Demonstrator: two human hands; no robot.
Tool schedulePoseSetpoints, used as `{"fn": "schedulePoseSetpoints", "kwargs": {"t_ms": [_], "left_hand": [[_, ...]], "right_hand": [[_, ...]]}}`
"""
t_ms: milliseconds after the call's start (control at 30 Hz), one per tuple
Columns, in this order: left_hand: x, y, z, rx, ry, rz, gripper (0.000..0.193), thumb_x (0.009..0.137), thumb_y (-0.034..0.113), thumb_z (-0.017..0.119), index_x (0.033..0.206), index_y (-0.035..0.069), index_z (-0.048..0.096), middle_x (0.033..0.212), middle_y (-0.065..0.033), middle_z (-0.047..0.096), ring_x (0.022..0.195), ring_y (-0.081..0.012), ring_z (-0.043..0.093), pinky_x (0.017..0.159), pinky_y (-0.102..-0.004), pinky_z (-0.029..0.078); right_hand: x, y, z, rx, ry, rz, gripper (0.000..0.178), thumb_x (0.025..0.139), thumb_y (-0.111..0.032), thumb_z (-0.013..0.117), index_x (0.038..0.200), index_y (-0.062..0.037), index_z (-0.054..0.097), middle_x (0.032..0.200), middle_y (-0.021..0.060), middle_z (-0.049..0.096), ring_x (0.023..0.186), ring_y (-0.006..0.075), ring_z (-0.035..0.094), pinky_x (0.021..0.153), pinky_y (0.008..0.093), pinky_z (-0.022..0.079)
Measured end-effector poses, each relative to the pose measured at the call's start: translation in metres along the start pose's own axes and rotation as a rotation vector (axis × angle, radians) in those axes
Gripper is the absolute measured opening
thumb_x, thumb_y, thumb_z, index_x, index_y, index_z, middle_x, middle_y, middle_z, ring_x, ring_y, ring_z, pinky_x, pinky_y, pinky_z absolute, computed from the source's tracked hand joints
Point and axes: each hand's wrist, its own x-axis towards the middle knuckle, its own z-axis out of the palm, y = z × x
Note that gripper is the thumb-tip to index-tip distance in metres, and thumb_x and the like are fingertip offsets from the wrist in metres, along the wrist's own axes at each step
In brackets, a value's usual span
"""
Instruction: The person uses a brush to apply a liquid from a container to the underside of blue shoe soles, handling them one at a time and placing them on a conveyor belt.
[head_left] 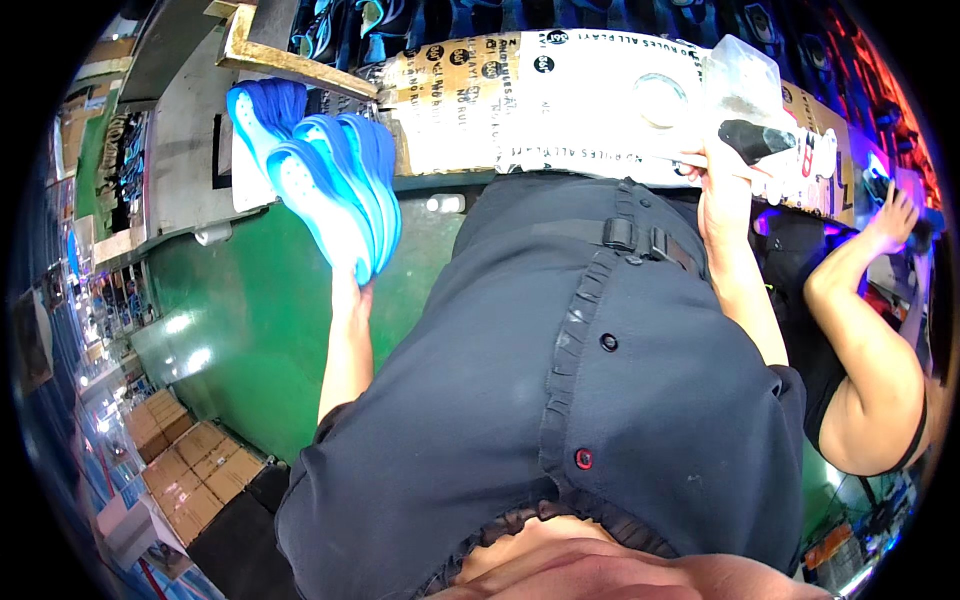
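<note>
My left hand (352, 288) is closed round the lower end of a bunch of blue foam shoe soles (325, 200), light blue inside with darker rims. They fan out upward, and more soles of the same kind (262, 112) stand behind them at the bench's edge. Over the bench's right part, my right hand (725, 172) has its fingers bent together round something thin and pale that I cannot make out. Just beyond it are a clear plastic container (742, 78) and a black flat piece (757, 140). A white object with a red mark (812, 155) lies to their right.
White and brown printed sheeting (590, 90) covers the bench, with a clear ring (660, 100) on it. A wooden frame (300, 68) stands at the left. Dark blue footwear parts (460, 15) lie along the back. Another person's arm (865, 330) is at right. Cartons (200, 475) stand lower left.
</note>
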Motion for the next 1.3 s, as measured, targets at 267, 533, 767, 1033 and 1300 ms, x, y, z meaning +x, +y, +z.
{"fn": "schedulePoseSetpoints", "kwargs": {"t_ms": [267,533,767,1033,1300], "left_hand": [[-0.021,-0.025,0.055,0.216,-0.44,0.148,0.065,0.079,0.022,0.062,0.135,0.007,0.031,0.135,-0.0077,0.038,0.125,-0.0223,0.033,0.104,-0.0412,0.026],[0.0,-0.022,0.177,0.304,-0.48,0.018,0.064,0.081,0.028,0.057,0.136,0.011,0.031,0.125,-0.0097,0.042,0.109,-0.0217,0.046,0.085,-0.0401,0.041],[0.017,0.012,0.179,0.577,-0.526,0.51,0.049,0.082,0.026,0.061,0.122,0.006,0.044,0.093,-0.0037,0.055,0.071,-0.0111,0.051,0.059,-0.0209,0.041],[-0.057,0.063,0.196,0.15,-0.612,0.082,0.046,0.083,0.025,0.059,0.119,-0.001,0.045,0.095,-0.0061,0.057,0.079,-0.0093,0.055,0.062,-0.0211,0.046],[-0.075,0.049,0.251,0.211,-0.827,0.545,0.061,0.076,0.004,0.065,0.127,0.005,0.031,0.117,-0.0112,0.05,0.098,-0.0209,0.055,0.072,-0.0334,0.05]], "right_hand": [[0.0,0.009,0.006,0.033,-0.027,0.103,0.029,0.092,-0.023,0.047,0.092,0.0033,0.06,0.077,0.0076,0.061,0.067,0.01,0.052,0.061,0.0222,0.039],[-0.011,-0.008,0.001,-0.025,0.091,0.03,0.028,0.092,-0.018,0.047,0.083,0.0033,0.062,0.069,0.0072,0.059,0.06,0.0098,0.05,0.057,0.0217,0.038],[-0.012,-0.008,-0.009,-0.004,0.15,0.1,0.032,0.091,-0.021,0.045,0.085,0.0054,0.061,0.071,0.0067,0.059,0.065,0.0092,0.051,0.06,0.0207,0.04],[0.005,-0.029,-0.001,-0.038,0.092,0.023,0.03,0.091,-0.021,0.045,0.082,0.0036,0.062,0.071,0.0058,0.059,0.063,0.0089,0.05,0.06,0.0207,0.039],[0.014,-0.071,0.018,0.0,-0.035,-0.226,0.025,0.09,-0.013,0.046,0.085,0.0033,0.064,0.074,0.0082,0.063,0.066,0.0132,0.057,0.061,0.0241,0.044]]}}
